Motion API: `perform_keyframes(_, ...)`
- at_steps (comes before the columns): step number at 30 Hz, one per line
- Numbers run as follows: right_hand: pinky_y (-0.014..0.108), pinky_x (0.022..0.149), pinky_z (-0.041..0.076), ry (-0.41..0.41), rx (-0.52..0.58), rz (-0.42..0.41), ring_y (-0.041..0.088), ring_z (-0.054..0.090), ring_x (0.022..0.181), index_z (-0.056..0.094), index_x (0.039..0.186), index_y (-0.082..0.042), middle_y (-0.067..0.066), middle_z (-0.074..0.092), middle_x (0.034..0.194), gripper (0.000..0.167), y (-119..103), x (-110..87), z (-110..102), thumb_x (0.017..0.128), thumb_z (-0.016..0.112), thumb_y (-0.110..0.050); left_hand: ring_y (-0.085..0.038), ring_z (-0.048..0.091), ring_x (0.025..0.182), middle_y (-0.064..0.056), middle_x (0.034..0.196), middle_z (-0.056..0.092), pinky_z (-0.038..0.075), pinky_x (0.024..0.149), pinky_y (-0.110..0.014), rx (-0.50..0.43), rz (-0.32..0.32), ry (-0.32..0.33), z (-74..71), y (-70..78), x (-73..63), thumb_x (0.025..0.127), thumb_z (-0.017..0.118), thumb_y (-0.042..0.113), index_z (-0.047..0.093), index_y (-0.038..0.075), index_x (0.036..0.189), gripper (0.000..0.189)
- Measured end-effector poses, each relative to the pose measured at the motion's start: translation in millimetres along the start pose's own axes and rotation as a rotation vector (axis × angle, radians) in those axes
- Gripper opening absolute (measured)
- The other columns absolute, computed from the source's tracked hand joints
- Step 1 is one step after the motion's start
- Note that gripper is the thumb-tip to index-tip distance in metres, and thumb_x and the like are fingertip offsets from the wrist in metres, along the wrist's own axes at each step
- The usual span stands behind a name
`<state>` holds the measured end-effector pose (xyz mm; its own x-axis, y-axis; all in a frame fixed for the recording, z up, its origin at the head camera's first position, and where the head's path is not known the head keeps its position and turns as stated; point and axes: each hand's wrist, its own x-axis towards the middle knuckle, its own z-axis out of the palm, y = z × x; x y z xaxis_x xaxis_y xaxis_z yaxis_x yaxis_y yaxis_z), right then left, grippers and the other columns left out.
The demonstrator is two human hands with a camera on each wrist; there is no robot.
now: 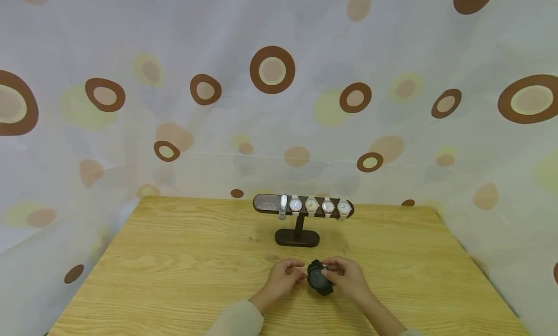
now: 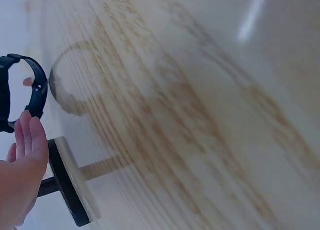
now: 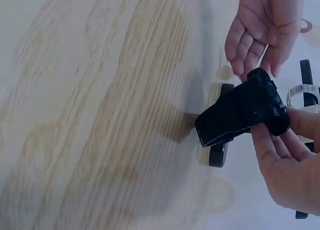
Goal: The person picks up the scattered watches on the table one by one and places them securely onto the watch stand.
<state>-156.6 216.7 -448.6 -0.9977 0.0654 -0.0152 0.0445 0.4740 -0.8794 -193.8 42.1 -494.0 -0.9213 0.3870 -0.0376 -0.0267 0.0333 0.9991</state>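
Observation:
A black wristwatch point(image 1: 319, 279) with a round dark face is held over the wooden table. My right hand point(image 1: 350, 278) pinches it by one side, thumb on the face side and fingers behind. In the right wrist view the watch point(image 3: 245, 108) tilts, its strap forming a loop. My left hand point(image 1: 280, 281) is beside the watch's other side, its fingers loosely bent and its fingertips close to the strap. The left wrist view shows those fingers point(image 2: 36, 132) at the lower end of the strap loop point(image 2: 39, 90), with nothing gripped.
Behind the hands stands a dark T-shaped watch stand point(image 1: 298, 237). Several light-strapped watches point(image 1: 312, 205) sit along the middle and right of its bar, beside a bare stretch point(image 1: 267, 202) at the left. A patterned curtain point(image 1: 279, 123) rises behind the wooden table point(image 1: 183, 258).

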Motion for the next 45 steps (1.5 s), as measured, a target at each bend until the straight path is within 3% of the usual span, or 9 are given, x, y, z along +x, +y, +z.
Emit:
perform_keyframes(9,0.028,0.058,0.057,0.106,0.166,0.102,0.020,0.065,0.074,0.063,0.104,0.010,0.017,0.068,0.087,0.022,-6.8,2.2,17.4,0.082,0.063,0.006,-0.022,0.066,0.073,-0.019,0.086,0.067,0.059,0.069,-0.037,-0.040,-0.041,0.023,-0.6,3.1,-2.7,0.091,0.055,0.004,0.056,-0.011,0.115,0.029)
perform_keyframes(17,0.027,0.064,0.058,0.111,0.268,0.143,0.019,0.066,0.080,0.061,0.106,0.009,0.013,0.067,0.088,0.023,-9.0,4.2,25.4,0.083,0.061,0.006,-0.012,0.064,0.078,-0.014,0.092,0.066,0.058,0.075,-0.036,-0.089,-0.080,0.044,-5.1,9.1,-4.5,0.090,0.058,0.009,0.054,-0.010,0.119,0.034)
perform_keyframes(22,0.027,0.067,0.059,0.093,0.329,0.137,0.015,0.064,0.080,0.059,0.112,0.009,0.011,0.066,0.091,0.025,-9.8,4.8,27.9,0.087,0.058,0.002,-0.010,0.061,0.078,-0.012,0.092,0.064,0.058,0.076,-0.033,-0.076,-0.059,0.076,-11.3,15.7,-4.3,0.089,0.060,0.008,0.057,-0.008,0.117,0.032)
perform_keyframes(26,0.030,0.069,0.059,0.070,0.366,0.085,0.009,0.063,0.076,0.055,0.118,0.010,0.015,0.066,0.098,0.028,-11.5,4.7,28.7,0.093,0.050,-0.003,-0.010,0.062,0.077,-0.014,0.091,0.064,0.058,0.074,-0.031,-0.037,-0.016,0.097,-20.1,20.7,-4.4,0.088,0.061,0.006,0.060,-0.008,0.114,0.029)
perform_keyframes(29,0.028,0.071,0.058,0.054,0.325,-0.005,0.006,0.062,0.078,0.054,0.119,0.009,0.019,0.065,0.103,0.030,-10.0,5.1,27.9,0.093,0.052,-0.006,-0.012,0.064,0.076,-0.018,0.090,0.065,0.059,0.071,-0.030,-0.006,0.036,0.105,-27.6,22.8,-4.5,0.088,0.061,0.003,0.061,-0.009,0.112,0.028)
perform_keyframes(32,0.028,0.076,0.055,0.014,0.176,-0.114,0.013,0.061,0.089,0.055,0.120,0.004,0.018,0.063,0.111,0.039,-4.2,5.9,26.6,0.085,0.065,-0.009,-0.013,0.064,0.074,-0.023,0.089,0.065,0.059,0.070,-0.032,0.002,0.079,0.106,-33.4,24.3,-4.9,0.087,0.060,0.001,0.060,-0.011,0.112,0.027)
perform_keyframes(35,0.037,0.085,0.051,-0.061,-0.005,-0.227,0.028,0.056,0.104,0.052,0.127,0.000,0.017,0.058,0.123,0.059,2.9,7.8,26.3,0.075,0.077,-0.013,-0.009,0.063,0.072,-0.024,0.089,0.065,0.059,0.072,-0.037,-0.007,0.089,0.103,-37.0,26.5,-6.0,0.088,0.060,0.001,0.059,-0.011,0.113,0.028)
perform_keyframes(38,0.052,0.089,0.047,-0.115,-0.108,-0.328,0.040,0.050,0.113,0.048,0.131,-0.001,0.019,0.052,0.130,0.073,7.2,10.3,27.3,0.069,0.082,-0.016,-0.006,0.062,0.071,-0.025,0.090,0.065,0.059,0.073,-0.040,-0.006,0.093,0.094,-38.7,28.9,-7.5,0.088,0.059,0.001,0.058,-0.011,0.114,0.028)
perform_keyframes(45,0.056,0.092,0.044,-0.129,-0.131,-0.347,0.037,0.049,0.117,0.047,0.134,-0.006,0.015,0.052,0.132,0.078,9.7,13.5,29.3,0.066,0.084,-0.016,-0.008,0.062,0.075,-0.028,0.093,0.064,0.059,0.071,-0.028,-0.019,0.103,0.044,-39.1,32.1,-11.9,0.088,0.060,0.001,0.059,-0.009,0.115,0.029)
